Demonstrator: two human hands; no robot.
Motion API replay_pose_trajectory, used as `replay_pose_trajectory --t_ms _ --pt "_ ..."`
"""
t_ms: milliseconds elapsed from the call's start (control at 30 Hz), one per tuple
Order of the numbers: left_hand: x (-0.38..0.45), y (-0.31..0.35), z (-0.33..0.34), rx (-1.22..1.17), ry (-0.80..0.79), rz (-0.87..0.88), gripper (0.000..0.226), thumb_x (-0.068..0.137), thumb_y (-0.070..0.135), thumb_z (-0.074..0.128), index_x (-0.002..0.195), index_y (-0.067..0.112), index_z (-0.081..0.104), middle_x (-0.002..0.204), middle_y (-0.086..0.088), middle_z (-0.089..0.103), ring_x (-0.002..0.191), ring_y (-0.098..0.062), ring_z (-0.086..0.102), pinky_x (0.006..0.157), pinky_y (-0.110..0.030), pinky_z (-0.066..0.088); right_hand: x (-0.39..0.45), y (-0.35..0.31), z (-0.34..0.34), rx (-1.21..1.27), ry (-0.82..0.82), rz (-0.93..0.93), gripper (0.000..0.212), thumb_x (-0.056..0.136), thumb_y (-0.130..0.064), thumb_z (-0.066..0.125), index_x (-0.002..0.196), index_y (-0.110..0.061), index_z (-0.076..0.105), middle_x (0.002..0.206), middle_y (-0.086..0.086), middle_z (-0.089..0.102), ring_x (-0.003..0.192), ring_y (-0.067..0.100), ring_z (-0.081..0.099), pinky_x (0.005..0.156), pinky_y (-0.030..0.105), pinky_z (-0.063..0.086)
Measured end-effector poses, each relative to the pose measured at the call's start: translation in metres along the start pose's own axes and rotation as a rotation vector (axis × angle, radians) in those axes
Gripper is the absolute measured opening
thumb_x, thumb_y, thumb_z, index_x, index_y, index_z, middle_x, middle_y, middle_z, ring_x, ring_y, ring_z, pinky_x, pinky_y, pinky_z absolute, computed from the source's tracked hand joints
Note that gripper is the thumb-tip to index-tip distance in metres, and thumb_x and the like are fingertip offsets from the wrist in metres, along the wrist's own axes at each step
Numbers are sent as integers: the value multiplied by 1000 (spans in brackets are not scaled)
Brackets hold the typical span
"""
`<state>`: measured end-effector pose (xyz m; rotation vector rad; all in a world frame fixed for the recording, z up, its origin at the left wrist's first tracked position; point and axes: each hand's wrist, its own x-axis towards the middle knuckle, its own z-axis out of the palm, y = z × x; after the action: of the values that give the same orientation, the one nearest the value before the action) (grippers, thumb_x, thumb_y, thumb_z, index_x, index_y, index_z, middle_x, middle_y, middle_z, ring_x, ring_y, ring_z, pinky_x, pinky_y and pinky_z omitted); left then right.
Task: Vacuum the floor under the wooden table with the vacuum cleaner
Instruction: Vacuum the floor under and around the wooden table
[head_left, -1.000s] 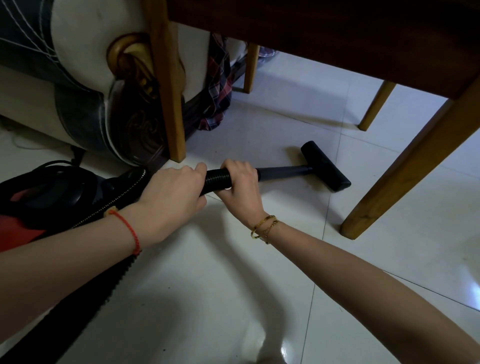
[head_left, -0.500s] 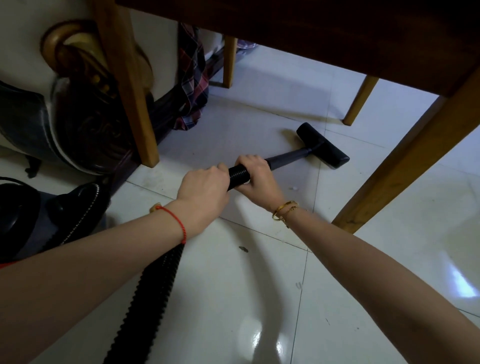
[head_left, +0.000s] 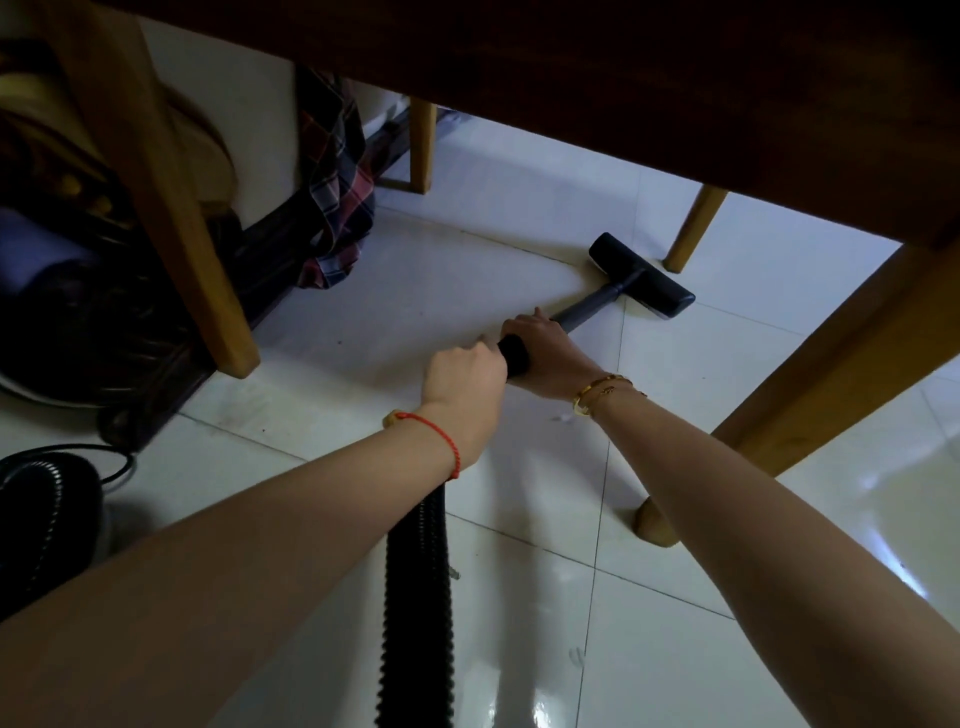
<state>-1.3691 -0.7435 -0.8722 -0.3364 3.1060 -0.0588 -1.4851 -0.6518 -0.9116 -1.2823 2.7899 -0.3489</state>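
Since the earlier frame, the floor nozzle (head_left: 642, 275) has advanced farther under the wooden table (head_left: 675, 93), now near its far leg (head_left: 693, 228). The left hand (head_left: 462, 384) grips the ribbed hose (head_left: 420, 597); the right hand (head_left: 545, 358) grips the wand (head_left: 589, 306) just ahead. The nozzle rests on the white tiled floor (head_left: 675, 597).

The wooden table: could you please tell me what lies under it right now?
Under the wooden table the vacuum head rests on white floor tiles, near a far table leg. The tabletop hides the floor farther back.
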Motion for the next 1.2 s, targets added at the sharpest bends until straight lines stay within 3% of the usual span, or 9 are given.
replay_pose_trajectory --t_ms 333,400,500,600,767,900,1000,1200 --pt "13 3 -3 13 3 2 29 94 8 51 122 4 45 112 -10 63 101 -28 65 76 -35 49 1 10 -1 67 118 -6 16 84 -19 67 88 -7 58 88 9 62 86 22 55 104 28 24" --pt "7 -6 -9 20 11 -8 28 94 9 51 121 5 45 111 -10 63 99 -28 65 74 -34 49 1 -2 0 116 140 -4 15 84 -18 67 87 -7 57 87 7 60 85 21 52 94 23 26" --pt "-6 -23 -17 40 38 -30 29 94 12 53 121 6 45 110 -10 64 96 -26 66 67 -33 45 3 -22 0 172 175 -29 17 81 -19 67 82 -11 53 82 7 58 83 24 49 78 30 33" --pt "-26 -40 -26 51 57 -53 32 92 15 56 121 6 44 107 -10 65 92 -26 66 61 -32 40 0 -44 -1 253 216 -60 20 80 -22 68 81 -10 52 78 5 55 79 21 44 66 28 27" --pt "-68 -66 -40 84 85 -55 27 94 18 54 118 8 45 105 -8 64 91 -25 66 59 -31 36 -8 -90 -2 313 266 -159 17 75 -18 66 77 -7 53 74 7 56 72 25 48 63 28 27" --pt "-101 -83 -50 97 104 -78 23 94 19 53 114 9 47 102 -7 64 89 -25 65 58 -31 34 -19 -124 -7 358 269 -228 16 74 -16 66 76 -5 55 71 6 57 68 21 50 66 8 28" --pt "-125 -95 -59 93 130 -85 23 93 20 52 112 9 47 101 -7 63 88 -26 64 57 -31 33 -27 -148 -12 376 252 -261 15 74 -14 67 77 -3 56 71 7 59 67 15 47 71 2 28" --pt "-166 -113 -75 91 172 -90 25 93 26 52 111 9 46 98 -6 62 86 -26 64 58 -30 35 -38 -187 -17 406 223 -295 16 74 -10 70 75 -5 55 70 3 56 68 14 46 72 3 28"
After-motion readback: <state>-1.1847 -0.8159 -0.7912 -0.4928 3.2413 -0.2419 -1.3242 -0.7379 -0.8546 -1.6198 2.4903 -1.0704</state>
